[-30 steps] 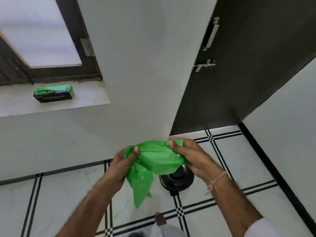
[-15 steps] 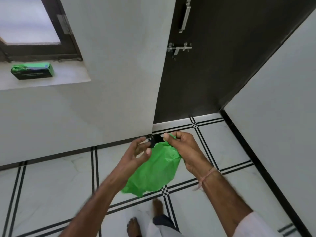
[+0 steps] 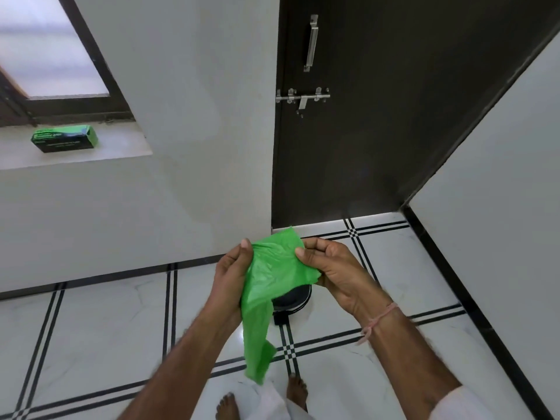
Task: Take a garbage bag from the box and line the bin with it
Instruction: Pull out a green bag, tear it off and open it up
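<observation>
A person standing barefoot on a white tiled floor [image 3: 91, 328] holds a green garbage bag [image 3: 272, 277] between both hands, chest-high above a black bin [image 3: 292, 300]. The left hand [image 3: 231, 277] closes on the bag's left edge, its thumb tip pressed against the plastic near the top corner and its fingers curled behind the film, hidden from the camera. The right hand [image 3: 336, 271] pinches the right edge, thumb on the near face of the bag and fingers folded around the far side; a pink thread [image 3: 378, 321] circles that wrist. The upper part of the bag is bunched and stretched between the two grips, its top corner poking up above the fingers, while a narrow tail hangs loose below the left hand, reaching down toward the feet. The bin stands on the floor directly below and behind the bag, its round dark top only partly visible past the plastic. The green-and-black bag box [image 3: 65, 142] lies on a window ledge [image 3: 121, 150] at far left, well apart from the hands. A dark door [image 3: 363, 131] stands shut behind.
</observation>
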